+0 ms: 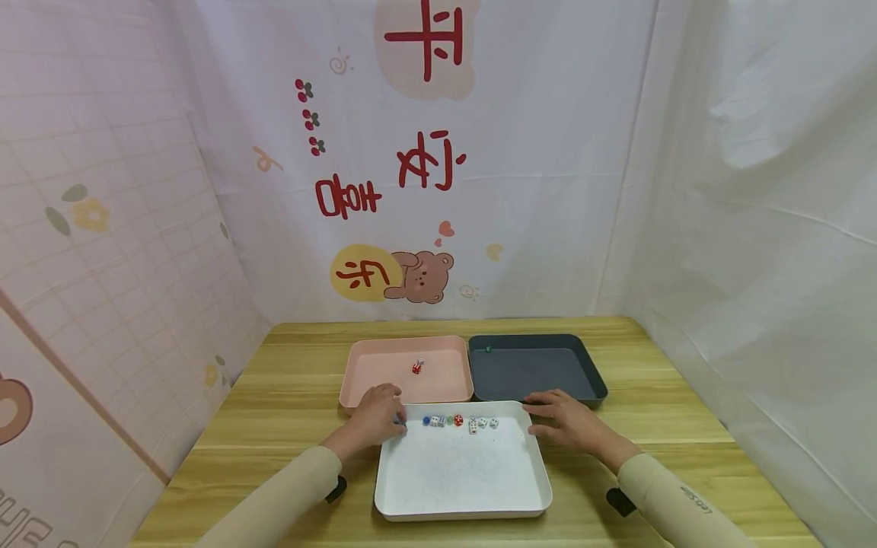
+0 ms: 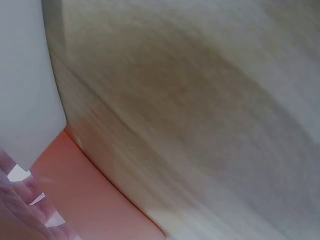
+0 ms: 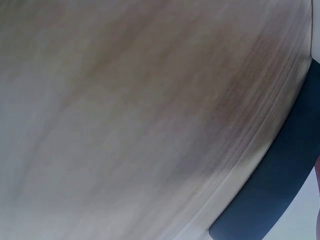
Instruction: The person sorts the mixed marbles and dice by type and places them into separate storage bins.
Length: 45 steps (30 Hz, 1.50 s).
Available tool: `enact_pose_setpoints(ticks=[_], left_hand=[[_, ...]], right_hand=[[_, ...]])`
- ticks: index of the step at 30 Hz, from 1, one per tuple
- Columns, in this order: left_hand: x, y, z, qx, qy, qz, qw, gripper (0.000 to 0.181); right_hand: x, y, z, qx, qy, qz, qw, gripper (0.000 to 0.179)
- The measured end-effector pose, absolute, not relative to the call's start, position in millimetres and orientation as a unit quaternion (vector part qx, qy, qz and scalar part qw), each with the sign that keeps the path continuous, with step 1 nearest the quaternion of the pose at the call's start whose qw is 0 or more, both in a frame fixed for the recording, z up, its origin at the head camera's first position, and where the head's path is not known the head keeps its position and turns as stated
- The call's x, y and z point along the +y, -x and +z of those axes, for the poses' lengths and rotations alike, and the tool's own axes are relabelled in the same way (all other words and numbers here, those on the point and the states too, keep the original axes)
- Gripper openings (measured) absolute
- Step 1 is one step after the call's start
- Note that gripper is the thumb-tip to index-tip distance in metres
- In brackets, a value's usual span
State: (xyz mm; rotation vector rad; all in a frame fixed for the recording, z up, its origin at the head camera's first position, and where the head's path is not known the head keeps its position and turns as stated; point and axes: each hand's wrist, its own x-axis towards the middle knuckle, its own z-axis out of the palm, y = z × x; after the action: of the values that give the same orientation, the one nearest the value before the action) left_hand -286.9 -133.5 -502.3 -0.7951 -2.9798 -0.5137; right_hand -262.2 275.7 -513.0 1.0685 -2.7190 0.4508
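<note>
A white tray (image 1: 466, 472) lies on the table in front of me. Along its back wall runs a row of small dice: a blue die (image 1: 426, 421), a green die (image 1: 450, 420), a red die (image 1: 458, 420) and several white dice (image 1: 483, 423). My left hand (image 1: 375, 417) reaches over the tray's back left corner. Between its thumb and fingers shows a small blue thing (image 1: 400, 422); whether they pinch it is unclear. On the opposite side, my right hand (image 1: 565, 420) is at the tray's back right corner, fingers extended and apart, holding nothing visible.
Behind the white tray stands a pink tray (image 1: 384, 365) with a red die (image 1: 416, 368) and a white die (image 1: 421, 361). Beside it is a dark blue tray (image 1: 541, 369) holding a small green die (image 1: 489, 349). Wooden tabletop (image 1: 274, 426) surrounds them; printed cloth (image 1: 541, 190) hangs behind.
</note>
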Motion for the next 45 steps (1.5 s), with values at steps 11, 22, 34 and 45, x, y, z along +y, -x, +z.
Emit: enact_pose_setpoints(ticks=[11, 22, 34, 45], left_hand=[[-132.5, 286.6, -502.4, -0.951, 0.261, -0.164, 0.012, 0.008], [-128.7, 290.2, -499.1, -0.942, 0.261, -0.212, 0.024, 0.006], [-117.3, 292.8, -486.3, -0.935, 0.279, -0.217, 0.034, 0.010], [-99.9, 298.6, -472.1, -0.937, 0.268, -0.223, 0.029, 0.008]], right_hand=[[276.6, 263.3, -514.4, -0.916, -0.361, 0.149, 0.095, 0.050], [277.0, 263.8, -515.2, -0.915, -0.361, 0.151, 0.094, 0.051], [276.0, 263.0, -514.3, -0.915, -0.361, 0.155, 0.095, 0.049], [275.6, 262.4, -514.3, -0.915, -0.360, 0.156, 0.094, 0.049]])
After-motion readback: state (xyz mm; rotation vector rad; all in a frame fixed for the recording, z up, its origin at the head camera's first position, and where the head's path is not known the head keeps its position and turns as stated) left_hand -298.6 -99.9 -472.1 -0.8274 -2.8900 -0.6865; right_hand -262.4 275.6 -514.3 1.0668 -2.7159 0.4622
